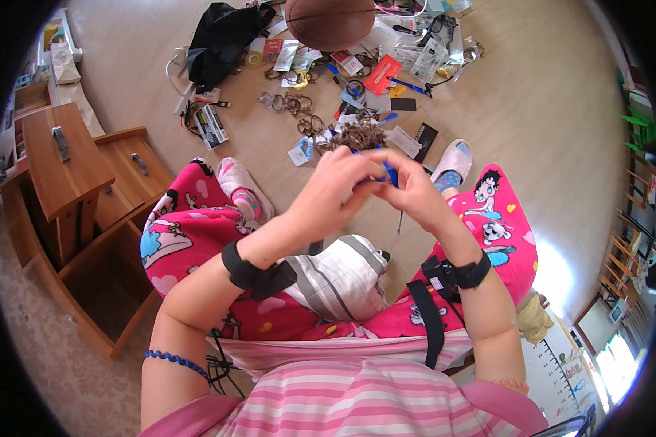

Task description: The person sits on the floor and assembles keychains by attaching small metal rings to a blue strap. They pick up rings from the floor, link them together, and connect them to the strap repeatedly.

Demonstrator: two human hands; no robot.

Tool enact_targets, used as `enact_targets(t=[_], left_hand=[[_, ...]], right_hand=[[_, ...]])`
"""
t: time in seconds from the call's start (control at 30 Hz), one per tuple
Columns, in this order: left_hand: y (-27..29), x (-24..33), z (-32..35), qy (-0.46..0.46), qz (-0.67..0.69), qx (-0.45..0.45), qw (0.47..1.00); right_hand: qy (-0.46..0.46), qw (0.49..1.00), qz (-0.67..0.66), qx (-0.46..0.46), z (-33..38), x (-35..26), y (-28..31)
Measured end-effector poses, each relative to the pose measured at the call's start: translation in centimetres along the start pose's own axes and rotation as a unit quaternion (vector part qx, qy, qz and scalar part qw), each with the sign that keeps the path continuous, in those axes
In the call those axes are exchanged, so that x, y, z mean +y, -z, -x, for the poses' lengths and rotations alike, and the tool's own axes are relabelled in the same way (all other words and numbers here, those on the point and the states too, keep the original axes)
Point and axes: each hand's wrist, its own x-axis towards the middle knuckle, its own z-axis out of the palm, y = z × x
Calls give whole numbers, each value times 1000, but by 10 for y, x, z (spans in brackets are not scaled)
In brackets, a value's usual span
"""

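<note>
My left hand (pixel 335 186) and my right hand (pixel 412 191) meet in front of me above the floor, fingers bent and pinched together. Between them shows a small blue item (pixel 392 175); its kind is mostly hidden by my fingers. A thin dark strand or rod (pixel 399 222) hangs below my right hand. Just beyond my fingertips is a brown, curly, frizzy bundle (pixel 358 136); whether my left hand touches it I cannot tell. A white and grey cloth (pixel 339 277) lies across my lap.
On the floor ahead spread brown hair-tie-like loops (pixel 291 103), a red card (pixel 383 74), a blue pen (pixel 408 85), a battery pack (pixel 211 127) and a black bag (pixel 222 45). A basketball (pixel 330 22) stands behind. At left is a wooden cabinet with pulled-out drawers (pixel 109 291).
</note>
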Motion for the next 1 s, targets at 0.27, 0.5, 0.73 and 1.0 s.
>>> enact_targets(t=[0.27, 0.5, 0.73, 1.0], left_hand=[[-19, -59, 29, 280, 205, -106, 932], [-24, -331, 36, 480, -169, -181, 841], [-90, -449, 19, 383, -267, 228, 855], [-73, -400, 20, 315, -45, 136, 938]], right_hand=[[-94, 984, 150, -33, 26, 23, 39], [-176, 957, 231, 18, 40, 26, 42], [-235, 956, 176, 26, 41, 8, 49], [-254, 958, 130, 27, 30, 8, 44]])
